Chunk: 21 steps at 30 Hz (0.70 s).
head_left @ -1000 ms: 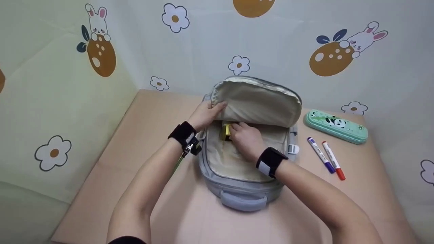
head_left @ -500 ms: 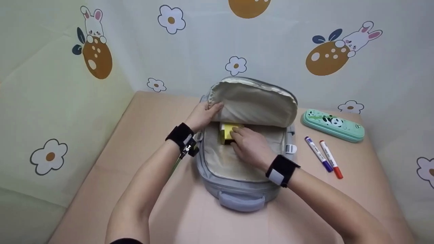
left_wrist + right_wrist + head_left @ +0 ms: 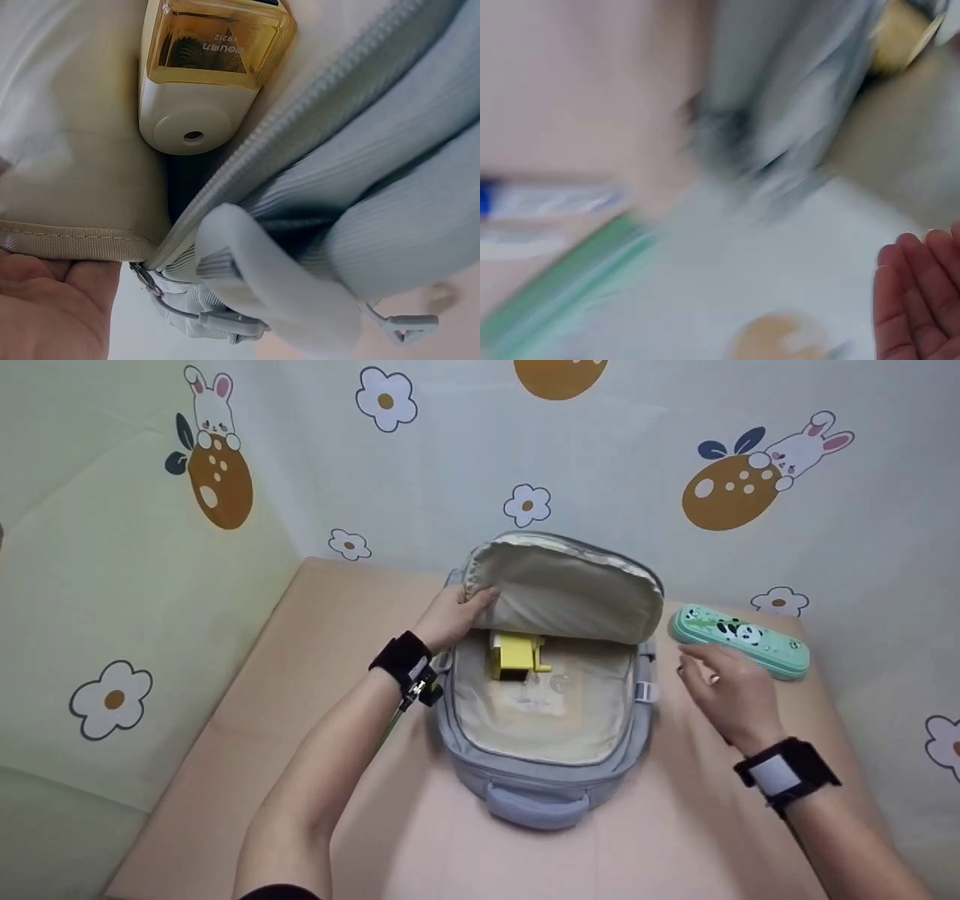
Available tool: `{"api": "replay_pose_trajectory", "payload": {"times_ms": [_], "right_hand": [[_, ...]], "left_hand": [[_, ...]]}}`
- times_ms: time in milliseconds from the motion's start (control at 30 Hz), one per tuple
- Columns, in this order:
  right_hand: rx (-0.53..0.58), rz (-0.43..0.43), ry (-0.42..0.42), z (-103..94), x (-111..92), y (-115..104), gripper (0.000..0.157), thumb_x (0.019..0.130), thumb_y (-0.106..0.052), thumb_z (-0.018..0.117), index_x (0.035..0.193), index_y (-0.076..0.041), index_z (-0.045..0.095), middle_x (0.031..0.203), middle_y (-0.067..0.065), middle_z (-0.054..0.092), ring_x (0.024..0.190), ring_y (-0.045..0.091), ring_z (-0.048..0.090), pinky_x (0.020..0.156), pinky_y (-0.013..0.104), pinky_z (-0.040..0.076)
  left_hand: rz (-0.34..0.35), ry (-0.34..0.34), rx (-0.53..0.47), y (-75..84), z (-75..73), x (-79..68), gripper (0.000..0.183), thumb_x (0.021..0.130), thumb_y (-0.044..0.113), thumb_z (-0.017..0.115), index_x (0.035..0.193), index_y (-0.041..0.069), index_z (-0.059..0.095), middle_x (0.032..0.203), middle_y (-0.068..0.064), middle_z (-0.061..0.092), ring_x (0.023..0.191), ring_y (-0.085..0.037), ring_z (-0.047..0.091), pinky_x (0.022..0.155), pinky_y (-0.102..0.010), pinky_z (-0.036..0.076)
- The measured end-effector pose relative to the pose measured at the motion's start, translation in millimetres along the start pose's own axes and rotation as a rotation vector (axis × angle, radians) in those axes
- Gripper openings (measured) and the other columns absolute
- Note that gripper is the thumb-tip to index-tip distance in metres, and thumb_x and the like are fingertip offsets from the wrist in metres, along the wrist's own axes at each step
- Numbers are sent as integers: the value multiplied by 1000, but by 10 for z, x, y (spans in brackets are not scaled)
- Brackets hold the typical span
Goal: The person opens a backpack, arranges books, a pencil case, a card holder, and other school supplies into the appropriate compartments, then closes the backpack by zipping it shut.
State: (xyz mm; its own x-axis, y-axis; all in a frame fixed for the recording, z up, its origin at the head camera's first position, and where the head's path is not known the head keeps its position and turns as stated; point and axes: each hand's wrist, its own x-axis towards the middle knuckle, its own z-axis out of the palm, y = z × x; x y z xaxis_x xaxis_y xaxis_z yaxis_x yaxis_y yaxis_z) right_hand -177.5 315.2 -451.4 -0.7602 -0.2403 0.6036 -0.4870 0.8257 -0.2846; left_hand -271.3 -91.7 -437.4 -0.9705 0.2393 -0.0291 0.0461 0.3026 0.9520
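A grey-blue backpack [image 3: 442, 727] lies on the table with its main compartment unzipped and its beige-lined flap [image 3: 574, 592] raised. My left hand [image 3: 448, 619] grips the flap's left edge, thumb on the lining. Inside the bag, under the flap, is a yellow crank pencil sharpener [image 3: 514, 656]; the left wrist view shows its white front with the pencil hole and its amber shavings drawer [image 3: 210, 45]. My right hand [image 3: 731, 694], holding nothing, is right of the bag, fingers loosely bent. It covers two markers in the head view; they appear blurred as white-bodied markers [image 3: 555, 199] in the right wrist view.
A mint-green panda pencil case [image 3: 780, 651] lies at the table's back right, just beyond my right hand. Behind the table [image 3: 285, 660] hangs a pale curtain [image 3: 450, 472] printed with rabbits and flowers. The bag's carry handle [image 3: 536, 808] faces me.
My right hand has let go of the pencil sharpener, leaving it in the backpack, and has moved right to above the markers. My left hand still holds the flap.
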Motion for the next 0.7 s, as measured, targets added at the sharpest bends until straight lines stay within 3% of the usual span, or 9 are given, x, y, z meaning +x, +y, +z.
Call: {"api": "replay_pose_trajectory", "payload": {"times_ms": [133, 267, 433, 700], "right_hand": [[-65, 333, -182, -127, -10, 534, 31, 100, -16, 62, 126, 2, 68, 126, 27, 66, 118, 47, 59, 96, 62, 47], [-97, 512, -375, -138, 3, 1015, 49, 102, -20, 59, 142, 6, 52, 141, 36, 50, 131, 56, 44, 104, 69, 36], [-91, 604, -503, -87, 22, 1405, 70, 97, -16, 65, 151, 13, 30, 149, 43, 32, 137, 61, 28, 110, 71, 24], [-123, 626, -558, 12, 80, 1675, 96, 87, -17, 72, 156, 12, 13, 155, 43, 16, 142, 61, 15, 113, 71, 15]], "left_hand": [[-9, -13, -15, -6, -4, 5, 44, 103, 46, 57, 73, 17, 46, 60, 8, 33, 49, -8, 27, 45, -25, 24], [-19, -11, -27, -6, -4, -2, 43, 103, 45, 58, 73, 17, 46, 61, 8, 34, 49, -8, 28, 45, -24, 26], [-20, -13, -19, 0, -2, -8, 41, 103, 45, 57, 76, 16, 49, 62, 7, 35, 50, -9, 29, 45, -25, 26], [-23, -21, -20, -4, 17, -11, 38, 103, 44, 58, 81, 14, 54, 63, 7, 35, 50, -9, 29, 45, -25, 28]]}}
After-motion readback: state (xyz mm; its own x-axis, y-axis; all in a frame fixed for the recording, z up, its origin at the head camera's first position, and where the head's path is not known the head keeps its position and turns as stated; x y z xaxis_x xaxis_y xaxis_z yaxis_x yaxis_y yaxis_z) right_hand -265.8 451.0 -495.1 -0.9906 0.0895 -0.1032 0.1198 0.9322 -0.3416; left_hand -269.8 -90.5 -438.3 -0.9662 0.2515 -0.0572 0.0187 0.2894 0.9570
